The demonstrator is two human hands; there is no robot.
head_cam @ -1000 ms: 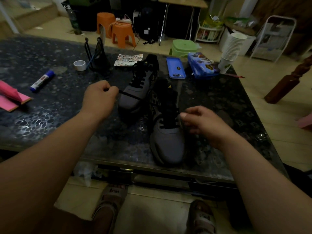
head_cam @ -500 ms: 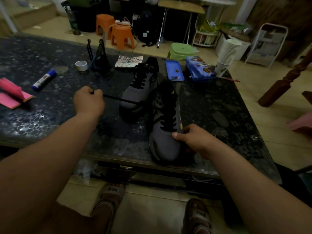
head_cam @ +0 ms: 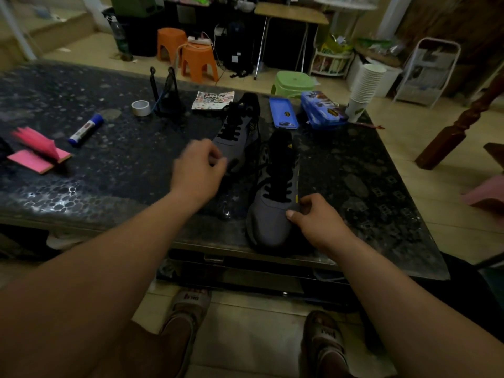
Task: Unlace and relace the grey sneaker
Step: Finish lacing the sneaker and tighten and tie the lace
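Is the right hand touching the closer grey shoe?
Touching. The head view shows the right hand holding the near grey sneaker, thumb pressed on its toe.

A table (head_cam: 109, 170) carries everything. The near sneaker (head_cam: 268, 222) lies at the near edge, right of centre, toe toward the viewer. The right hand (head_cam: 316, 222) grips its right side. The far sneaker (head_cam: 237, 137) lies just behind and left of it, with the left hand (head_cam: 196, 170) at its toe. Along the far edge, left to right: tape (head_cam: 141, 107), stand (head_cam: 166, 96), sticker sheet (head_cam: 212, 100), tray (head_cam: 282, 112), case (head_cam: 323, 109), and cups (head_cam: 365, 88) at the right corner. Marker (head_cam: 86, 130) and notepad (head_cam: 35, 156) lie toward the left edge.
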